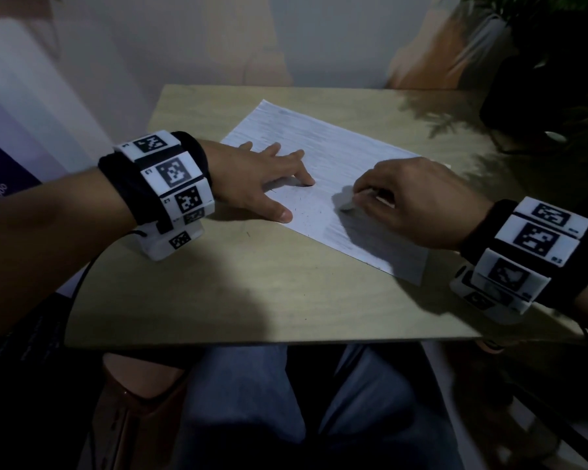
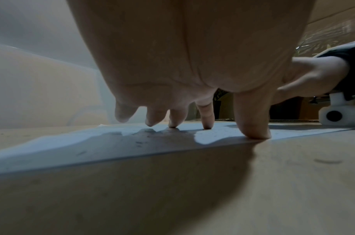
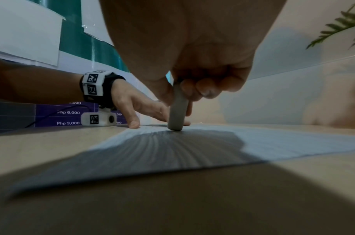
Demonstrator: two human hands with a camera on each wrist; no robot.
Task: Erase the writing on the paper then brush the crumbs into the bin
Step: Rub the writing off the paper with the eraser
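Right wrist view, eraser (image 3: 177,114) upright, tip on paper (image 3: 273,143), right hand (image 3: 192,55) pinching.

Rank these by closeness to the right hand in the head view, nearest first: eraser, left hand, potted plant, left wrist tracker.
1. eraser: pinched in the right hand, its tip on the paper.
2. left hand: just left of it, fingertips pressing the paper.
3. left wrist tracker: farther left, behind that hand.
4. potted plant: far right corner of the table, farthest.
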